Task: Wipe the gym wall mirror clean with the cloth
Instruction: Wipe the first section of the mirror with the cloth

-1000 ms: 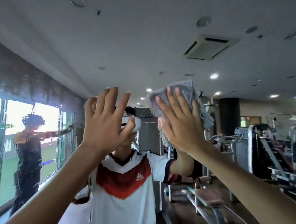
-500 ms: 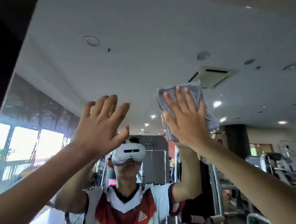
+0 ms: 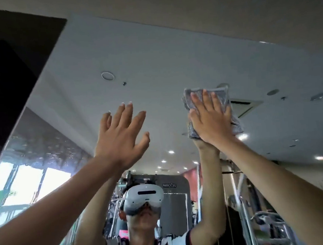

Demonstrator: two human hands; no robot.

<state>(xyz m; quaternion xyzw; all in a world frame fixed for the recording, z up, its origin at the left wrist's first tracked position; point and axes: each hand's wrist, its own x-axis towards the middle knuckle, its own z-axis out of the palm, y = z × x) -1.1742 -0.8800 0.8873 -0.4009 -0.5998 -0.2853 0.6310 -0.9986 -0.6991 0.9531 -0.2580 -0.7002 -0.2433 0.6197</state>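
Note:
The wall mirror (image 3: 152, 52) fills most of the view and reflects the gym ceiling and the person wearing a white headset. My right hand (image 3: 211, 120) is raised high, fingers straight, and presses a folded grey cloth (image 3: 223, 96) flat against the glass. Cloth edges show above and to the right of the fingers. My left hand (image 3: 119, 136) is raised beside it to the left, fingers spread and straight, palm toward the mirror, holding nothing; whether it touches the glass I cannot tell.
The mirror's top edge (image 3: 198, 31) runs across the upper view below the beige wall. A dark panel (image 3: 10, 75) borders the mirror at the upper left. Reflected windows (image 3: 27, 185) and gym machines (image 3: 263, 220) show low in the glass.
Both hands have moved upward along the mirror, the right carrying the cloth higher. The view has tilted up, so the mirror's top edge now shows.

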